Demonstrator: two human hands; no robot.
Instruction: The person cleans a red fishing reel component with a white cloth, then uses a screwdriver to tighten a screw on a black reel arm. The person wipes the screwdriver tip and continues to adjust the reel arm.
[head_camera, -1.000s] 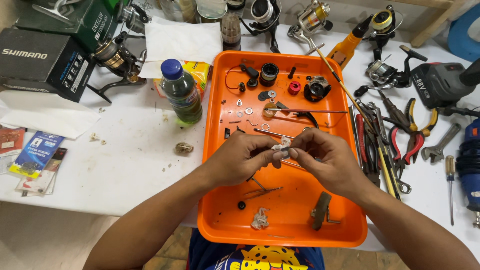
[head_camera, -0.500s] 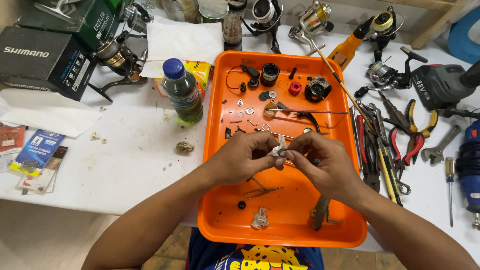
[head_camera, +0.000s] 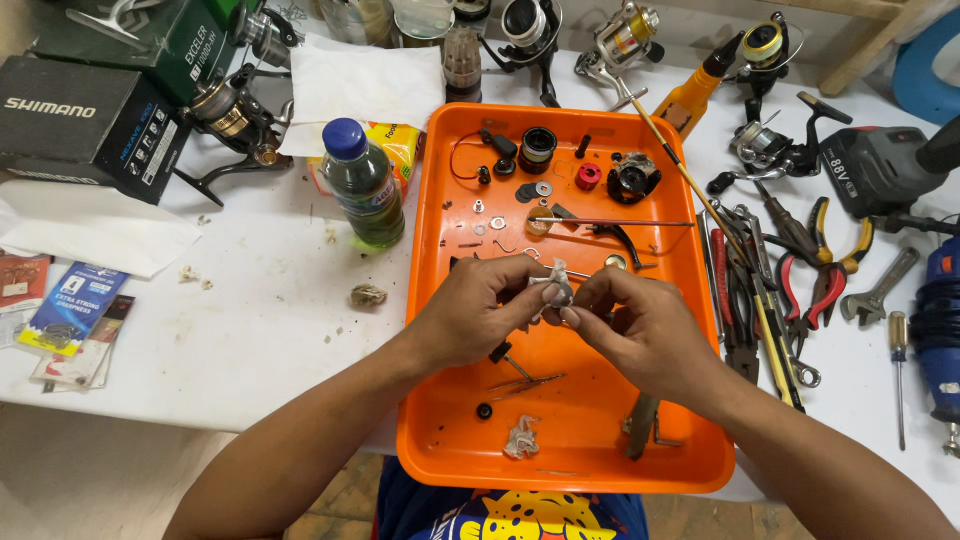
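Note:
Over the middle of an orange tray (head_camera: 690, 440), my left hand (head_camera: 470, 315) and my right hand (head_camera: 640, 325) meet, fingertips pinched together on a small grey metal part with a bit of white rag (head_camera: 556, 285). My fingers hide most of the part. The tray's far half carries several small reel parts: washers, a red ring (head_camera: 588, 176), a black spool (head_camera: 537, 146) and a thin rod (head_camera: 610, 222). A crumpled scrap (head_camera: 521, 437) and a dark bracket (head_camera: 640, 425) lie at the near end of the tray.
A green bottle with a blue cap (head_camera: 362, 185) stands left of the tray. Pliers and screwdrivers (head_camera: 790, 270) lie to the right. Fishing reels (head_camera: 622, 40) line the back, boxes (head_camera: 90, 115) sit at far left, and a power tool (head_camera: 885, 165) at far right.
Both hands have stayed over the tray's middle. The fingers have shifted a little around the small part, turning it between them.

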